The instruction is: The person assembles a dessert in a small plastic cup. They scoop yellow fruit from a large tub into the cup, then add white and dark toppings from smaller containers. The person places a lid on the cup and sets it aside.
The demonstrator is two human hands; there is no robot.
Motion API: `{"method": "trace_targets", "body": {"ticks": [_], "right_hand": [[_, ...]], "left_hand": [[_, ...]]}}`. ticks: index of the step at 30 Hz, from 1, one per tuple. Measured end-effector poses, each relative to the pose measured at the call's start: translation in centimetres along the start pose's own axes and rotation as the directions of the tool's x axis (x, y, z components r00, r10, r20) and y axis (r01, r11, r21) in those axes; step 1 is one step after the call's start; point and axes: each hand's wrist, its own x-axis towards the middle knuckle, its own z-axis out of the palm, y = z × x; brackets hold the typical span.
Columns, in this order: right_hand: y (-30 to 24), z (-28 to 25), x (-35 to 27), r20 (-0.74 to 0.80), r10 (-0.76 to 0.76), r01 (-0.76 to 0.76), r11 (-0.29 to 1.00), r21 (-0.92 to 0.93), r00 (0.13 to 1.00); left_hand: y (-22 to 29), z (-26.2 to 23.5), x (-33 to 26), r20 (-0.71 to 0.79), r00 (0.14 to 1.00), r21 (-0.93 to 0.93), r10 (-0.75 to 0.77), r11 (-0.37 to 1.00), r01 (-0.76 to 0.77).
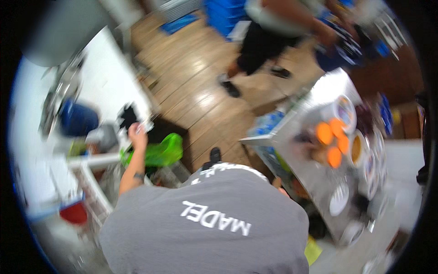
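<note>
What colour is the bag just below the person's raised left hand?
Bright green bag, beneath the left hand; seen in the head view.

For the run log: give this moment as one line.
left hand: raised at white counter edge, touching black item | right hand: hidden | green bag below | blurred

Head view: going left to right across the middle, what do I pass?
Blue object on the white counter → left hand at a dark object on the counter edge → green bag → wooden floor → orange lids on the metal table.
</note>
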Motion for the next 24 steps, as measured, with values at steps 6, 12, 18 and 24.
{"method": "trace_targets", "body": {"ticks": [6, 12, 18, 24], "right_hand": [[5.1, -2.4, 6.5, 0.214, -0.098, 0.131, 0.980, -0.147, 0.972], [-10.1, -1.8, 8.2, 0.240, -0.234, 0.303, 0.900, -0.312, 0.942], [-12.9, 2.9, 7.3, 0.216, -0.297, 0.334, 0.928, -0.165, 0.930], [-12.0, 3.3, 3.3, 0.178, -0.184, 0.222, 0.950, -0.220, 0.967]], "left_hand": [[8.2, -7.1, -9.3, -0.088, 0.994, 0.203, 0.063, 0.978, -0.045], [5.7, -7.0, -14.1, 0.199, 0.974, 0.312, 0.112, 0.934, -0.171], [3.3, -3.2, -11.9, 0.549, 0.828, 0.562, -0.112, 0.783, -0.266], [-2.7, 0.0, -10.5, 0.778, 0.576, 0.548, -0.249, 0.718, -0.430]]}}
